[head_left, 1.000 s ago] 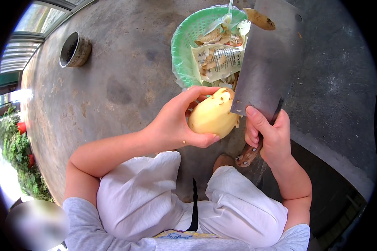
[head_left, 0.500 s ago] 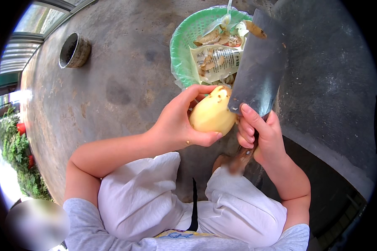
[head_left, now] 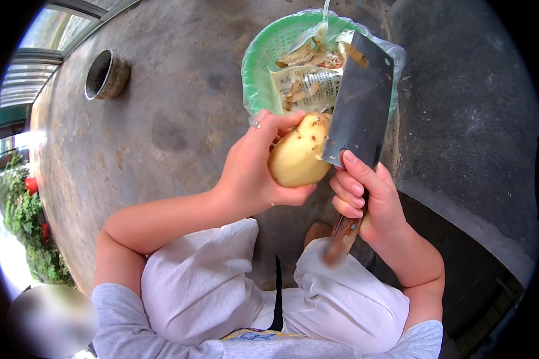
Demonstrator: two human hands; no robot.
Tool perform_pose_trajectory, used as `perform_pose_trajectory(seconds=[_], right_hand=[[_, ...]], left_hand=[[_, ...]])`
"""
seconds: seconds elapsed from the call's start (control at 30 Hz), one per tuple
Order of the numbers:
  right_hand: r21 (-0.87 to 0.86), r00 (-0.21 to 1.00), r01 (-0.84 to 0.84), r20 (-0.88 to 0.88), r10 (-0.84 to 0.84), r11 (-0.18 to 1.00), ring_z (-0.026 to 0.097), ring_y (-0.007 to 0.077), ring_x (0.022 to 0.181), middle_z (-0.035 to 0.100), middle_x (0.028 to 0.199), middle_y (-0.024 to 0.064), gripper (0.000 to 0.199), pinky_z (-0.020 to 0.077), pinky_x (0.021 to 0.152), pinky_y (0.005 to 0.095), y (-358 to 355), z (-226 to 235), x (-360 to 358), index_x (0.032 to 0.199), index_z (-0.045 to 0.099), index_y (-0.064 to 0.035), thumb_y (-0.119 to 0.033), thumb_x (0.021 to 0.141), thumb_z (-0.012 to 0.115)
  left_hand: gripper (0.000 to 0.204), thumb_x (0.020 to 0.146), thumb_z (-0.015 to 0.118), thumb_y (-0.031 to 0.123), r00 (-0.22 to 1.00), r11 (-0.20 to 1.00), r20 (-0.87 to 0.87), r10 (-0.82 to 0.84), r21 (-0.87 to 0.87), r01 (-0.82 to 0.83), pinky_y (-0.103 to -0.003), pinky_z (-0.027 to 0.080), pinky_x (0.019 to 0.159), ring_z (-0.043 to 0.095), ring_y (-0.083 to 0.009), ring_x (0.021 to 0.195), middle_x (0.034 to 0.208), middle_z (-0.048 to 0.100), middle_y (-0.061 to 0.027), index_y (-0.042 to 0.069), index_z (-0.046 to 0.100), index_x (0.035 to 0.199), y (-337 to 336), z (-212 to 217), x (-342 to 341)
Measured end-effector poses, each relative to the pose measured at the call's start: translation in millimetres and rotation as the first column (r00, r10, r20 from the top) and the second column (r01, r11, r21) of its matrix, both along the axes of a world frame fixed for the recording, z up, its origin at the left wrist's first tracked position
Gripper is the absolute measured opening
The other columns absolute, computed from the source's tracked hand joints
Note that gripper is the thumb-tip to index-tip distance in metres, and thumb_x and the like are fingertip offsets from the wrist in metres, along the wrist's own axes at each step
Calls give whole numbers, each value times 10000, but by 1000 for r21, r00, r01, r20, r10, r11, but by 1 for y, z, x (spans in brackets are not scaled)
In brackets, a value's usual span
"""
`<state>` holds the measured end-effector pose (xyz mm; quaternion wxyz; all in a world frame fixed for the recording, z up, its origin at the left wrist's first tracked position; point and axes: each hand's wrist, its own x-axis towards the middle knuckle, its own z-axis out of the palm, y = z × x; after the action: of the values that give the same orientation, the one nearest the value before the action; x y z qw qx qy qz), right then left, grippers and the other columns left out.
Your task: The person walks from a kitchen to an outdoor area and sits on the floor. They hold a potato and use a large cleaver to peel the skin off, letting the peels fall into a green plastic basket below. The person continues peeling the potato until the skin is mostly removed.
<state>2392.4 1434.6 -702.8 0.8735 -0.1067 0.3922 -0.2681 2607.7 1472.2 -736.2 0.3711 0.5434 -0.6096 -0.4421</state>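
Observation:
My left hand (head_left: 256, 158) grips a peeled, pale yellow potato (head_left: 299, 152), with a few brown spots and some skin at its upper end. My right hand (head_left: 368, 197) is closed around the wooden handle of a cleaver (head_left: 362, 99), the thumb resting at the base of the blade. The broad dark blade points up and away, its lower left corner against or very near the potato's right side. A strip of brown peel (head_left: 356, 55) clings to the blade near its far end. Behind the blade, part of a green basket (head_left: 260, 57) is hidden.
The basket, lined with a clear bag, holds peelings (head_left: 299, 55) and a printed wrapper (head_left: 314, 84). A worn round pot (head_left: 109, 75) stands on the concrete floor at far left. Green plants (head_left: 27, 215) grow at the left edge. A dark raised surface (head_left: 461, 107) lies right.
Both hands have shifted slightly; the potato has tilted and moved a little up and left. The cleaver has moved left and a bit lower, uncovering more of the basket's right side.

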Motion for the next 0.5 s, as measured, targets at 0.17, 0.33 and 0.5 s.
perform_pose_trajectory(seconds=[0.17, 0.33, 0.5], right_hand=[[-274, 982, 41, -168, -90, 961, 406, 76, 519, 487, 656, -4, 201, 328, 458, 249, -9, 10, -6, 873, 546, -64, -187, 1016, 612], [-570, 859, -151, -481, -179, 808, 506, 47, 603, 534, 708, -19, 153, 402, 515, 220, -13, 16, -10, 967, 607, -19, -18, 883, 735], [-661, 881, -132, -420, -218, 738, 497, 20, 687, 508, 800, -34, 405, 429, 601, 188, -5, -3, 10, 978, 542, -51, 91, 726, 826]], left_hand=[[908, 731, 868, 133, 854, 919, -519, -36, 319, 233, -347, 396, 1101, 499, -178, 1298, 1384, 518, -88, 28, 350, 1469, 0, -1, 4], [876, 741, 864, 131, 883, 941, -466, -60, 270, 206, -345, 418, 1079, 515, -176, 1279, 1362, 531, -97, 27, 365, 1453, 0, 3, 4], [821, 741, 891, 200, 922, 928, -387, -16, 337, 158, -345, 481, 971, 591, -172, 1102, 1175, 606, -103, 15, 426, 1392, -2, 10, -5]])
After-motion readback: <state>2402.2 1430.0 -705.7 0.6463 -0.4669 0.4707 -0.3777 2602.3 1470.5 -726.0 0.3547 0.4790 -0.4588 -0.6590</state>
